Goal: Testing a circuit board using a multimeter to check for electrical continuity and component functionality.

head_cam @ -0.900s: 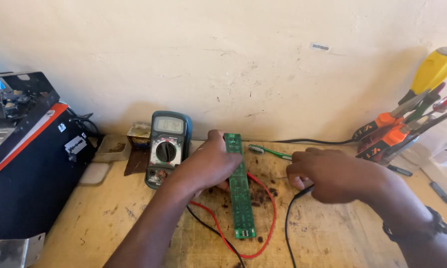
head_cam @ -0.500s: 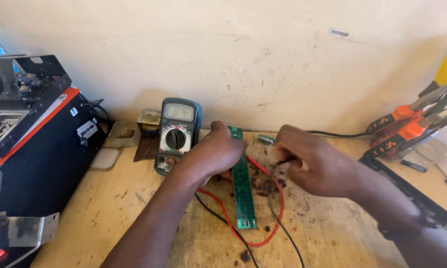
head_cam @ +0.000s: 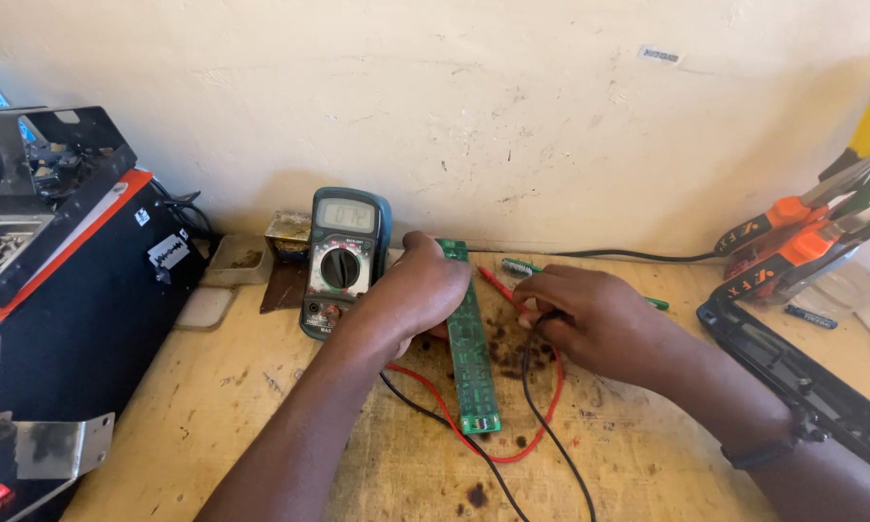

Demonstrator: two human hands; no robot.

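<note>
- The long green circuit board (head_cam: 473, 343) lies flat on the wooden bench (head_cam: 213, 406), just right of the multimeter (head_cam: 343, 261), with its far end near the wall.
- The left hand (head_cam: 418, 295) covers the board's upper part; the fingers are curled down on it, pinning it against the bench.
- The right hand (head_cam: 590, 319), right of the board, has its fingers closed around the black probe lead (head_cam: 541, 416), with the tip toward the board; the red lead (head_cam: 512, 449) loops under the board's near end.
- The board looks light, thin and stiff, and rather fragile, I judge; it is better held by its long edges, not by the parts on it.
- Compared with half a second ago, the right hand is lower and more flat beside the board, and the left hand has stayed on the same upper part.
</note>
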